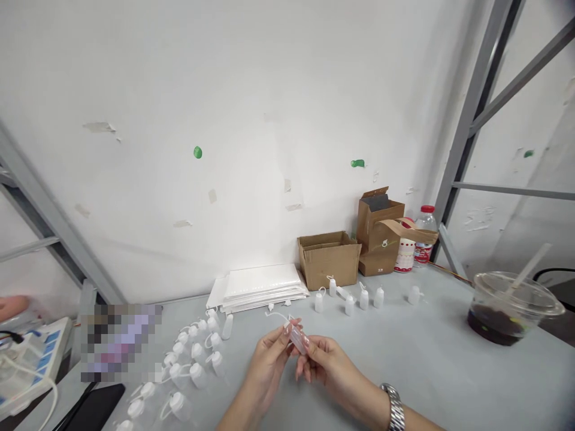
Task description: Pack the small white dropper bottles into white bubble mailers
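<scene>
Between both hands, over the grey table [404, 359], is a small translucent plastic squeeze bottle [297, 339] with a thin strap at its top end. The fingers of my left hand [274, 353] are closed around its upper part, near the cap. My right hand [326, 359] pinches the lower part of the same bottle; a metal watch band is on that wrist. To the left stand several similar bottles [196, 375] with white caps and looped straps. More small bottles [349, 305] are at the back right, one of them [414, 295] lying on its side.
A stack of white padded envelopes [263, 284] lies against the wall beside an open cardboard box [330, 263]. Further right are a brown paper bag [377, 245], a red-capped bottle [424, 239] and a plastic cup of dark drink [498, 317]. A black phone [96, 407] and power strip [49, 359] sit left.
</scene>
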A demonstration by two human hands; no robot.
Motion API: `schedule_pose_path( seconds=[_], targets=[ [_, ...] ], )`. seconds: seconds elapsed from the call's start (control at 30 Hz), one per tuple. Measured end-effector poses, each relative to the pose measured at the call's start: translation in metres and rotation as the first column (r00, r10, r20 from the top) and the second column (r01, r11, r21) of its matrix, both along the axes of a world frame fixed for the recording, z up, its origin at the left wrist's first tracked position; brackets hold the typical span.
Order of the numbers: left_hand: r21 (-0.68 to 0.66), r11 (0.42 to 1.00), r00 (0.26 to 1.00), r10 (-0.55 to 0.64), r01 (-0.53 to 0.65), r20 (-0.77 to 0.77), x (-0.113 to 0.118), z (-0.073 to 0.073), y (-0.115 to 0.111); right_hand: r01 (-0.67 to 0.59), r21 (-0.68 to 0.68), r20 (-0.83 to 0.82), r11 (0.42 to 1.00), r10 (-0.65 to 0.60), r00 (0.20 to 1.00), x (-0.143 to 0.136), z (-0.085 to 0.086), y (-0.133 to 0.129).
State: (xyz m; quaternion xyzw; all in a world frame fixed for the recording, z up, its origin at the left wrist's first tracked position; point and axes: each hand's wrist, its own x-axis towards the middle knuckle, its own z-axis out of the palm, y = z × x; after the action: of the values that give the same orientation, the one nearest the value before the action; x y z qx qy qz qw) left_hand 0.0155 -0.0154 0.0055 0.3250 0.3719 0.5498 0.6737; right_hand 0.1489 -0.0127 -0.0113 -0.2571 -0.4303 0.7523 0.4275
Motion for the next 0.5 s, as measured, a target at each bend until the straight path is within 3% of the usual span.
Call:
schedule_pose_path(
  seconds=[0.23,0.3,0.37,0.43,0.5],
  targets=[
    [0.055,0.994,0.996,-0.089,0.09,-0.021,0.002,0.005,-0.001,-0.068,-0.038,-0.077,0.997,0.065,0.995,0.003,0.006,0.004],
    [0.071,0.996,0.993,-0.041,0.049,-0.109,-0.004,0.005,0.002,-0.031,-0.02,-0.087,0.999,0.029,0.996,0.009,0.011,0.008],
    [0.088,0.993,0.953,0.106,-0.084,-0.285,-0.012,0.002,0.008,0.053,-0.029,-0.081,0.998,-0.056,0.995,0.016,0.016,0.013],
    [0.187,0.958,0.786,0.284,-0.215,-0.549,-0.019,-0.005,0.018,0.148,-0.061,-0.077,0.987,-0.152,0.985,0.023,0.018,0.018],
    [0.351,0.922,0.515,0.382,-0.161,-0.767,-0.022,-0.012,0.03,0.196,-0.1,-0.091,0.975,-0.205,0.974,0.026,0.017,0.021]
  ],
)
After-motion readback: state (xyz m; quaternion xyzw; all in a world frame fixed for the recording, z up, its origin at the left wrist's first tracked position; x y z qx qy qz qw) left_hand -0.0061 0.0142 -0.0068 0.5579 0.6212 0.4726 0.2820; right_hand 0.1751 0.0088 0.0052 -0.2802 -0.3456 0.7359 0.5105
